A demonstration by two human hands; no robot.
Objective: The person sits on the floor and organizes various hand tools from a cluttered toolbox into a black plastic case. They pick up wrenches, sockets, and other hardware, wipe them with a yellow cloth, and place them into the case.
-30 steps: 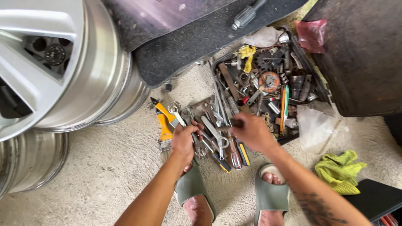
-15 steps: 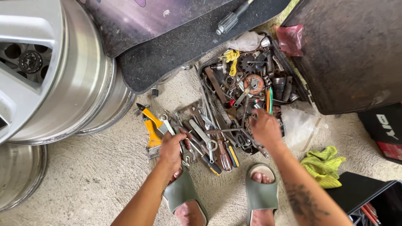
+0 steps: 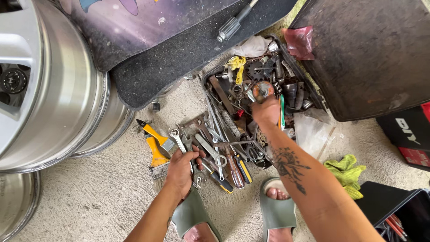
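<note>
Head view looks straight down at a pile of hand tools on a pale concrete floor (image 3: 89,197). The left hand (image 3: 180,170) rests on the near edge of the pile, fingers curled closed around a bundle of wrenches (image 3: 197,154) whose silver shafts stick out past the knuckles toward the top of the frame. Just left of that hand lie orange-handled pliers (image 3: 150,131) and an orange-handled scraper (image 3: 157,157), both flat on the floor. Right of the hand, touching the pile, lie screwdrivers (image 3: 237,168) with dark and yellow-black handles.

The right hand (image 3: 266,110) reaches farther out, over a black tool tray (image 3: 316,92) crammed with rusty metal parts. Its fingertips pinch a small round orange and grey part (image 3: 261,88) just above the clutter; the other fingers are bent in, so the hand is mostly closed on that piece. A tattooed forearm runs back from it toward the lower right.

Beside the tray lie a clear plastic bag (image 3: 316,132) and a yellow-green rag (image 3: 347,172). Silver car wheels (image 3: 58,89) stand at the left, a dark floor mat (image 3: 188,49) lies above the pile, and two feet in grey-green sandals (image 3: 277,210) show at the bottom.
</note>
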